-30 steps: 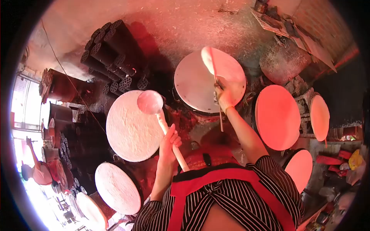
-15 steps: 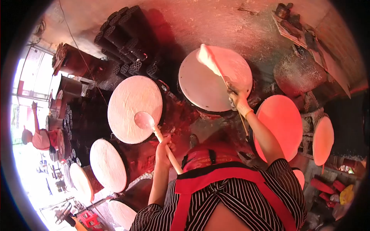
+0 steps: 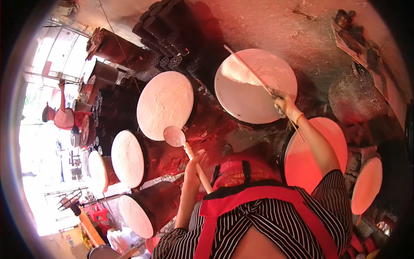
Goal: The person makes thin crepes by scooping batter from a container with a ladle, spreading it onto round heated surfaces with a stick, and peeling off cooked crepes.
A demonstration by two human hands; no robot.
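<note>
My left hand (image 3: pixel 194 167) is closed around the pale handle of a ladle (image 3: pixel 174 136). The ladle's round bowl is near the lower edge of a pale-coated round griddle (image 3: pixel 166 103). My right hand (image 3: pixel 284 105) grips a long thin stick (image 3: pixel 246 65), which slants up and left over another round griddle (image 3: pixel 252 105). Under and beside the stick, a thin whitish sheet (image 3: pixel 239 72), like a pancake, covers the griddle's upper part. The griddle's lower part shows a smooth grey surface.
More round griddles with pale tops stand around me, one (image 3: pixel 128 159) at left and a red-lit one (image 3: pixel 317 151) at right. Stacked dark perforated cylinders (image 3: pixel 166 26) lean by the wall. At far left, another person (image 3: pixel 64 117) has an arm raised. A red stool (image 3: pixel 99 213) is lower left.
The whitish sheet that hung from the stick now lies spread on the griddle's upper part, and the stick's tip shows bare. The view has shifted; my left hand still holds the ladle.
</note>
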